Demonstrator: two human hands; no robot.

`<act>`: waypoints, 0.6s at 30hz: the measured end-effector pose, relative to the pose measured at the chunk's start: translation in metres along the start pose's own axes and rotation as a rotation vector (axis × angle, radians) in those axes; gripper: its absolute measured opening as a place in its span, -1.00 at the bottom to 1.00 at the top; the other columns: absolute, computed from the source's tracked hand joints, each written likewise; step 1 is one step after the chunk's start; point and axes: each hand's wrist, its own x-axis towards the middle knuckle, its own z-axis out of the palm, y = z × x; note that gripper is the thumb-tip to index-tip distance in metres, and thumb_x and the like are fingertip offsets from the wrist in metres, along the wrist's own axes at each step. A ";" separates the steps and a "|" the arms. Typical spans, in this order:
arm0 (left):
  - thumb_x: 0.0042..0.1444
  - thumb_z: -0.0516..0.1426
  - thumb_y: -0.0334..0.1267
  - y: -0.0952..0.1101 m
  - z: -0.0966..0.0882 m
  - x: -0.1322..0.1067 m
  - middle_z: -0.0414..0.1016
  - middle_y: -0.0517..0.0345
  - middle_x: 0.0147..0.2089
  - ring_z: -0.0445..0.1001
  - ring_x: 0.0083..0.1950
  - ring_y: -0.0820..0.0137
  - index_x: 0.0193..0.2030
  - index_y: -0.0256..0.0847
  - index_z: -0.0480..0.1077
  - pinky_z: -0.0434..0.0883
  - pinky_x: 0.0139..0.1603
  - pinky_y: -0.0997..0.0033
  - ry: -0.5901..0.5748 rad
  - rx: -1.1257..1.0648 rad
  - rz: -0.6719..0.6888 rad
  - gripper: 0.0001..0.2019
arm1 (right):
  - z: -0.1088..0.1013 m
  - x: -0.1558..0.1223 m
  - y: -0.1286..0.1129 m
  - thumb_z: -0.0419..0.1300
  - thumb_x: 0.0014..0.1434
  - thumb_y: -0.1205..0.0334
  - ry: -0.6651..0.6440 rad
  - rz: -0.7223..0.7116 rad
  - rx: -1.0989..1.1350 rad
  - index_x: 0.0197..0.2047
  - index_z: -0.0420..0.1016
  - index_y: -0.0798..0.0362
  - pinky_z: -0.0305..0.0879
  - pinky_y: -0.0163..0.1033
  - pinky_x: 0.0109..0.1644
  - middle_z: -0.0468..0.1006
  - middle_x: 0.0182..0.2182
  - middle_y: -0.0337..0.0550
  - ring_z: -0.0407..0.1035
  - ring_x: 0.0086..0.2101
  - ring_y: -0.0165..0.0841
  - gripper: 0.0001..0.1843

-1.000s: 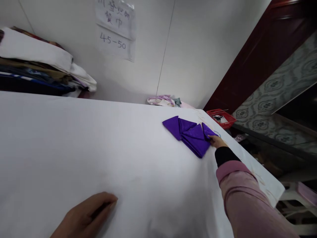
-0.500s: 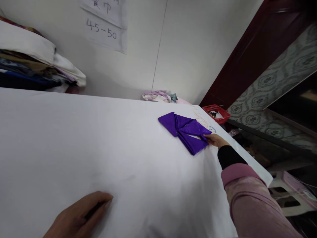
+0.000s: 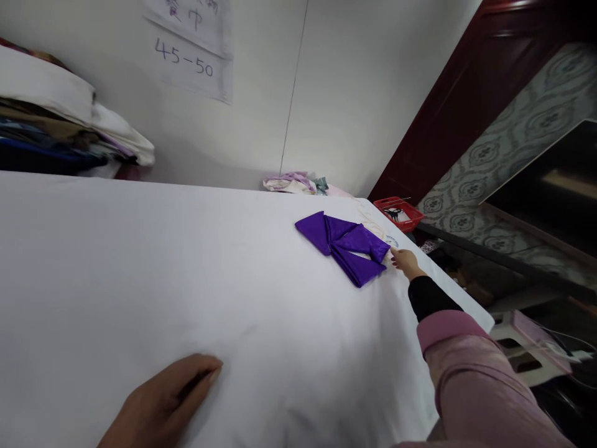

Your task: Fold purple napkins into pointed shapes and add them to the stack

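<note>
1. White tabletop (image 3: 140, 274) fills most of my feed, running under both hands and ending at a pale wall (image 3: 261, 81) well beyond the fingers.
2. Far ahead of the left fingers, I can read "45-50" on a paper sign (image 3: 193, 65) stuck to that wall, with other writing cut off above it.
3. I see the left hand (image 3: 163, 401) low over the tabletop, fingers curled, thumb and forefinger tips together, nothing visible between them.
4. My view has the right hand (image 3: 405, 261) reaching out well ahead and to the right of the left fingers, with a black cuff (image 3: 433, 297) and a pink sleeve (image 3: 480, 373) behind it.
5. Right at those right fingertips I find the outer corner of the purple cloth (image 3: 349, 238); I cannot tell whether the fingers pinch that corner or merely sit against it.
6. This cloth lies on the tabletop to the left of the right fingers, folded into points: one points away from them, and a white gap shows between two flaps nearer to them.
7. Beyond the right fingers, past the table edge, I make out a red basket (image 3: 414, 219) with something black and white inside.
8. Farther ahead of both hands sits a lilac and white bundle (image 3: 290, 183); a clothes pile (image 3: 44, 87) stands beyond the left fingers, off to their left.
</note>
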 end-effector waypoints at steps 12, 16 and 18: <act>0.09 -0.03 0.06 0.009 -0.006 0.003 0.53 0.31 -0.30 0.51 -0.26 0.32 -0.28 0.04 0.41 0.45 -0.29 0.43 -0.100 -0.011 0.038 -0.73 | 0.045 -0.100 0.012 0.30 0.06 0.19 -0.193 0.034 0.428 0.05 0.20 0.17 0.46 -0.26 -0.54 0.50 -0.63 -0.20 0.45 -0.62 -0.32 -0.45; 0.10 -0.03 0.04 0.012 -0.006 0.002 0.53 0.26 -0.34 0.50 -0.30 0.28 -0.32 0.02 0.42 0.45 -0.32 0.38 -0.076 -0.028 0.069 -0.73 | 0.053 -0.098 -0.002 0.34 0.02 0.30 -0.216 0.061 0.507 0.10 0.15 0.20 0.47 -0.25 -0.56 0.48 -0.65 -0.23 0.44 -0.65 -0.31 -0.36; 0.10 -0.03 0.04 0.014 -0.008 0.002 0.53 0.26 -0.34 0.50 -0.30 0.28 -0.32 0.02 0.42 0.45 -0.32 0.38 -0.070 -0.032 0.073 -0.73 | 0.053 -0.097 -0.006 0.32 0.03 0.35 -0.229 0.065 0.521 0.11 0.14 0.21 0.47 -0.26 -0.57 0.48 -0.65 -0.24 0.43 -0.65 -0.32 -0.37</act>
